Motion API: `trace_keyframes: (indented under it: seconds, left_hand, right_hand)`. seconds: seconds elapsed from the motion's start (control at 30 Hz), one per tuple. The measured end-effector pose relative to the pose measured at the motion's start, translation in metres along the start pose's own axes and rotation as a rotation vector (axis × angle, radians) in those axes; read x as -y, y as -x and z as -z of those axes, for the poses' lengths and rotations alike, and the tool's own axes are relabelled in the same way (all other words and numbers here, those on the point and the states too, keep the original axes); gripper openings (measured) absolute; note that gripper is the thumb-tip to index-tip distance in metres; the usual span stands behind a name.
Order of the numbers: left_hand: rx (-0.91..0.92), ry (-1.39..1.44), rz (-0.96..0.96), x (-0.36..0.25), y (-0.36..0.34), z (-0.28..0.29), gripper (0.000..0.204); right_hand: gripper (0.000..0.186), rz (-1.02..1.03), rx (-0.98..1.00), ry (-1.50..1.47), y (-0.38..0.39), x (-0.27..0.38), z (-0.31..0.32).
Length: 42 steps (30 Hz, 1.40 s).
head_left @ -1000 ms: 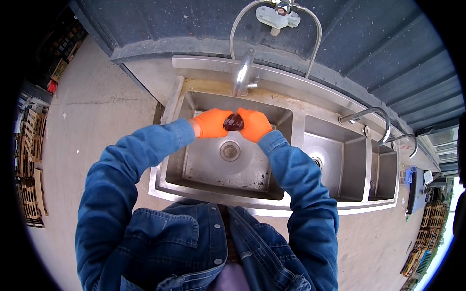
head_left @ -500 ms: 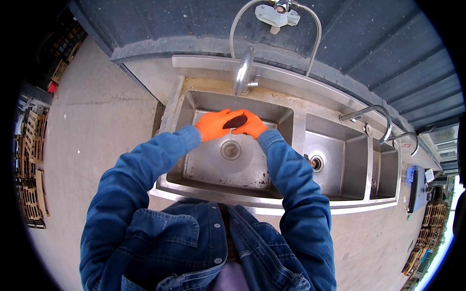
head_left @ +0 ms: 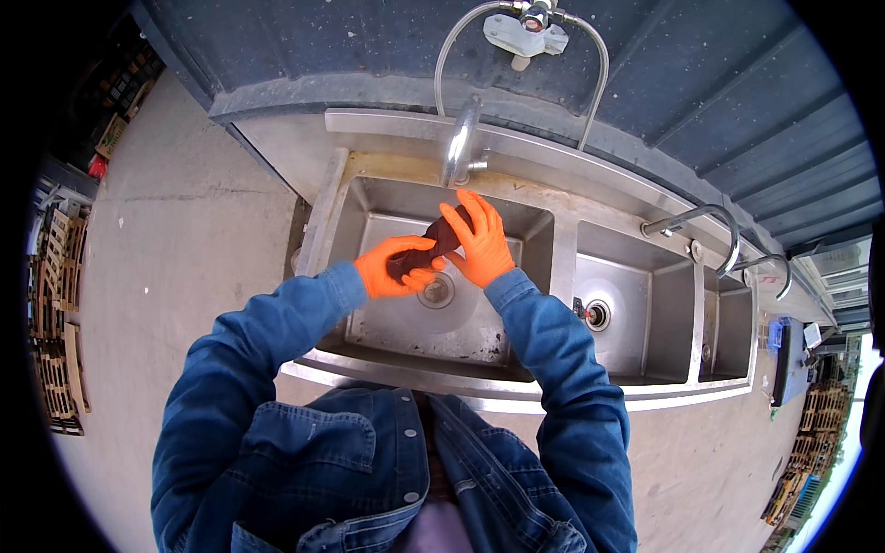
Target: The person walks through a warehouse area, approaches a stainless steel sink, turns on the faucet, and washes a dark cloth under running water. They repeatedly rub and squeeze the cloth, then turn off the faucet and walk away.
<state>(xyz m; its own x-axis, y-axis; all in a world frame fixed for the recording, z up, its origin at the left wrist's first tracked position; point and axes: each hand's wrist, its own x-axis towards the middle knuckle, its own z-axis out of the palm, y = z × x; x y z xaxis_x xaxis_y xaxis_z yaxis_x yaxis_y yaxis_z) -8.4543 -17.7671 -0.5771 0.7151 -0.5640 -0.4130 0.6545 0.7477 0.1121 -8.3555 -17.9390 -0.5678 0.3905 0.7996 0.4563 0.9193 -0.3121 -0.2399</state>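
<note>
Over the large left basin (head_left: 424, 359) of a steel sink, both my hands, in orange gloves, are on a dark brown, oblong thing (head_left: 443, 237) whose kind I cannot make out. It lies at a slant between them. My left hand (head_left: 392, 267) wraps its lower left end, thumb on top and fingers beneath. My right hand (head_left: 483, 244) is against its upper right end, fingers raised and partly covering it. Below the hands is the round drain (head_left: 436, 289). Just beyond them stands a chrome faucet (head_left: 462, 143); I see no water running from it.
Dark specks lie on the left basin's floor. To the right are a middle basin (head_left: 627, 341) with something red and dark by its drain, and a narrow basin (head_left: 724, 355). Curved taps (head_left: 724, 217) overhang them. A metal wall (head_left: 664, 83) rises behind; wooden pallets (head_left: 60, 313) stand far left.
My left hand has moved down and toward me. My right hand has lifted its fingers and turned more upright. The dark brown thing has tilted and now shows more of its length.
</note>
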Motion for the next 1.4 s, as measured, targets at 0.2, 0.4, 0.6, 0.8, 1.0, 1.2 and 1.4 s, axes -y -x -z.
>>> trace_keyframes:
  seconds: [0.2,0.4,0.6,0.8,1.0,1.2,1.4]
  left_hand:
    - [0.058,-0.469,0.216,-0.006,0.009,-0.022,0.040]
    - [-0.085,-1.301,0.108,-0.035,0.014,-0.047,0.033]
    - [-0.070,-2.120,-0.519,-0.039,0.005,-0.033,0.034]
    - [-0.134,-2.520,-0.577,-0.044,0.002,-0.030,0.036]
    - [-0.148,-2.638,-0.807,-0.055,-0.011,-0.038,0.034]
    - [-0.258,-2.628,-0.943,-0.059,-0.024,-0.029,0.028]
    - [-0.385,-2.556,-0.970,-0.052,-0.024,-0.015,0.029]
  right_hand:
    - [0.044,0.300,0.233,0.035,-0.017,-0.012,0.017]
    - [0.027,0.109,0.320,0.038,-0.025,-0.004,0.026]
    - [0.022,-0.247,0.451,-0.171,-0.017,0.005,0.010]
    - [0.035,-0.632,0.477,-0.718,-0.009,0.017,-0.001]
    - [0.034,-1.022,0.128,-1.319,-0.005,0.031,-0.010]
    - [0.026,-1.208,0.036,-1.715,-0.013,0.038,-0.012]
    - [0.034,-1.213,0.117,-1.688,-0.005,0.025,-0.031]
